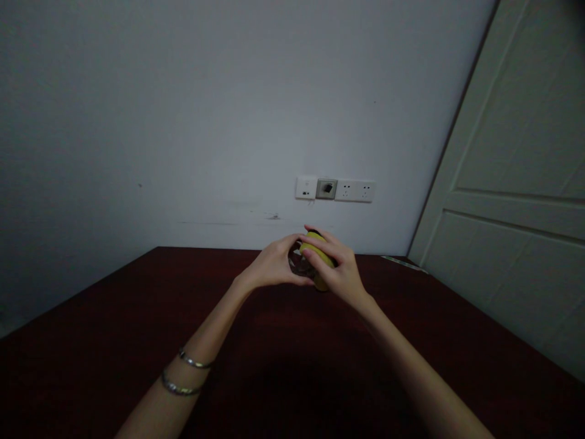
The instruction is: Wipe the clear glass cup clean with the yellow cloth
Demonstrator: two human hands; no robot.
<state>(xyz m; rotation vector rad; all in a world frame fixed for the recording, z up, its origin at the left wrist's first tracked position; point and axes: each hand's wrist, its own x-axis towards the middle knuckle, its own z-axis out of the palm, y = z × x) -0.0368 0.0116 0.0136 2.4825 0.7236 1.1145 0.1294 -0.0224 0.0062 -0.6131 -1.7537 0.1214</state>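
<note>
Both of my hands meet over the far middle of the table. My left hand point(274, 263) curves round a clear, glass-like cup point(298, 263), fingers above and thumb below. In my right hand point(340, 265) is a yellow sponge point(321, 283) with a dark side, pressed against the cup's right end. My right thumb and fingers lie across the sponge and cover much of it. Where the sponge meets the cup is partly hidden by my fingers.
The dark red table point(114, 329) reaches back to a pale wall point(205, 122) with a row of sockets point(354, 191). A panelled door point(516, 171) stands on the right. A thin flat patterned thing point(404, 263) lies at the table's far right edge.
</note>
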